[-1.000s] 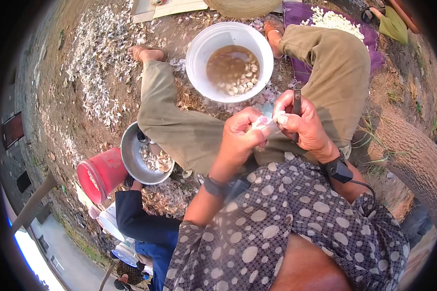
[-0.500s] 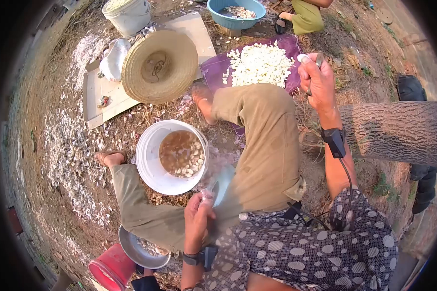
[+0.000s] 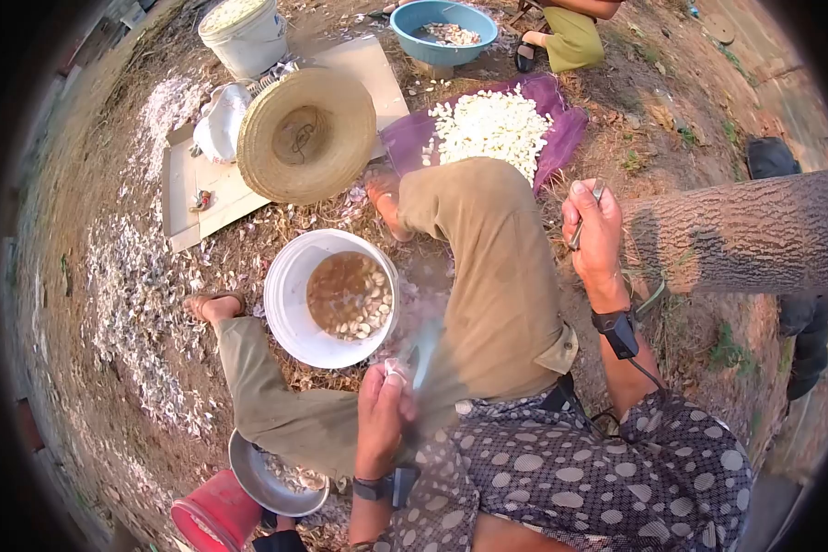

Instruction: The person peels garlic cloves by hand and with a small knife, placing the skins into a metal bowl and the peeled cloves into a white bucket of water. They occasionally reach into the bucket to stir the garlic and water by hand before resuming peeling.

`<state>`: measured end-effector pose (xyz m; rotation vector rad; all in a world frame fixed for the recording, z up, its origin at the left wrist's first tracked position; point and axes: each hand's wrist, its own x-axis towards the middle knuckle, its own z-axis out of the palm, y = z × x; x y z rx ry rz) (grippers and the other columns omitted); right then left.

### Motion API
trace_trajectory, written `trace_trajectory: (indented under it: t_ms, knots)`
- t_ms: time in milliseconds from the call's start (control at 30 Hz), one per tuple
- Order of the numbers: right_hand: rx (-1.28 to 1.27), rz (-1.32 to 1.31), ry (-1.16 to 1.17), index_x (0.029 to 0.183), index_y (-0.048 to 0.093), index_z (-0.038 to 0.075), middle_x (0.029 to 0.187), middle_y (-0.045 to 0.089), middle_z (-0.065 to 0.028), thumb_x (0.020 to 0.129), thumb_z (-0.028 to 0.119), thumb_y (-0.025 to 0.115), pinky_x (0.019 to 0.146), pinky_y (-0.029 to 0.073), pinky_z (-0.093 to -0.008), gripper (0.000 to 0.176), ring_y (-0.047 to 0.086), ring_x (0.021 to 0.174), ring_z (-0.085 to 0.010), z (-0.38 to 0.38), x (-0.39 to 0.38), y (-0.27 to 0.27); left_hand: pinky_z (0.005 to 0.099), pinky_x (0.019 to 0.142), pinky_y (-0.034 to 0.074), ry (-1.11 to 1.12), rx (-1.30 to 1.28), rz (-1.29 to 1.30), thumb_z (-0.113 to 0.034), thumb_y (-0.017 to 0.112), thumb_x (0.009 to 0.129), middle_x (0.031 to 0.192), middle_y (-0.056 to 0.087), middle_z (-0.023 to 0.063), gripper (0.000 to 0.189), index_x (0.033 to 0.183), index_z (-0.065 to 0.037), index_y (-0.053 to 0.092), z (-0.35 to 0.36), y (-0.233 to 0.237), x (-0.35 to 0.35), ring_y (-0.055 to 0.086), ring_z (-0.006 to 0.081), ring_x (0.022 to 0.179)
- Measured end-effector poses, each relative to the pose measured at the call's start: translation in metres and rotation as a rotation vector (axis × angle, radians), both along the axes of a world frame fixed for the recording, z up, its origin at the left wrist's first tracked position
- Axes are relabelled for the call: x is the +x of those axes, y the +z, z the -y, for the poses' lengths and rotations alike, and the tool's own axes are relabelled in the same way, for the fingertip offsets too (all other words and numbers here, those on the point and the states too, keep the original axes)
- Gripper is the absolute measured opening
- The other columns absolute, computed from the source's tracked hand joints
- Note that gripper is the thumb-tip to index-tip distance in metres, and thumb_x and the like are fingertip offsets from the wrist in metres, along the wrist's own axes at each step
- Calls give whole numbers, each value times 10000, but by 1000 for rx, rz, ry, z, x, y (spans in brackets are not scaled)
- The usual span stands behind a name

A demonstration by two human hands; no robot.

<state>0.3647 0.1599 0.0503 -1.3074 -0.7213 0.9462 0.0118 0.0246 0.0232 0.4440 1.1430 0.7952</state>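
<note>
My left hand [image 3: 382, 405] is pinched closed near my lap, just below the white bucket. Between its fingertips sits a pale pinkish garlic clove [image 3: 395, 367], partly hidden. Raised beside my knee, my right hand [image 3: 593, 230] is wrapped round a small metal knife [image 3: 576, 237], whose ends show on either side of the fist. Brown water and several garlic cloves [image 3: 368, 317] lie in the white bucket [image 3: 281, 317]. Beyond my knee, a heap of peeled cloves [image 3: 492, 126] rests on a purple mesh cloth [image 3: 561, 138].
A straw hat [image 3: 340, 138] lies on flattened cardboard [image 3: 193, 216]. Behind stand a filled white pail [image 3: 248, 46] and a blue basin [image 3: 419, 41]. A metal bowl [image 3: 248, 460] and red bucket [image 3: 216, 511] are at lower left. A tree trunk [image 3: 736, 235] rises right; another person's leg [image 3: 575, 41] shows.
My right hand has drawn back from beside the clove heap towards me. The white clove at its fingertips is no longer seen there. My left hand stays almost in place.
</note>
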Motion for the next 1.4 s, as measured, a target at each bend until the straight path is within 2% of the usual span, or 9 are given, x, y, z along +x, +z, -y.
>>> trace_trajectory:
  t_ms: [200,333,433,500,633,900,1033,1200,1400]
  knots:
    - [111,22,302,923,526,88,720,502,49,1026,209,622,537,355,-206,186,422,609,-23,34,-91,24,200,481,316,251,161,-38,-284,514,1063,811,461,-38,179,1095,-109,529,8,-1,0,362,39,597]
    - [-4,-48,622,923,519,93,770,483,65,1026,184,622,601,373,-195,172,427,681,-14,59,-147,27,194,445,305,385,180,-25,-259,513,1053,771,464,-51,166,1111,-106,536,17,-10,1,381,34,582]
    - [-70,-85,785,921,521,90,781,474,69,1027,175,622,623,384,-190,169,429,700,-14,85,-182,21,212,442,318,451,208,-100,-270,530,1043,766,477,-42,169,977,-116,546,21,-24,-6,385,48,545]
    - [-90,-51,868,923,527,85,788,484,68,1021,166,633,634,388,-188,165,435,703,-15,98,-195,14,247,481,364,469,181,80,-298,537,1051,807,499,-23,199,978,-113,541,23,-24,-13,424,81,594]
    - [-67,58,895,933,537,66,796,506,64,1005,141,651,639,393,-196,154,439,708,-16,110,-205,-2,276,582,426,457,142,645,-335,530,1064,890,554,6,276,1121,-70,578,28,-18,-24,478,100,700]
    - [-57,423,935,981,597,26,809,527,35,965,89,691,603,406,-229,114,455,713,-19,113,-213,8,246,556,462,462,252,413,-164,526,1044,872,591,12,222,1183,-10,604,31,-12,-18,499,70,647]
    - [91,678,1010,1014,629,10,838,590,-46,920,76,727,601,464,-292,151,556,681,-136,107,-219,19,220,549,457,372,420,124,-152,545,1037,833,600,8,200,1155,-8,618,33,-15,-14,522,58,630]
    - [319,852,1024,1028,642,15,890,632,-127,876,45,737,636,513,-388,182,644,739,-329,99,-215,10,233,565,487,374,280,233,-172,566,1042,824,612,20,204,1126,1,635,32,-10,-21,554,68,655]
    - [371,834,1014,992,625,15,876,627,-130,869,19,734,636,519,-393,164,658,761,-319,98,-208,-10,264,612,530,516,121,527,-168,597,1036,862,632,41,158,1060,-15,630,31,-16,-19,594,101,710]
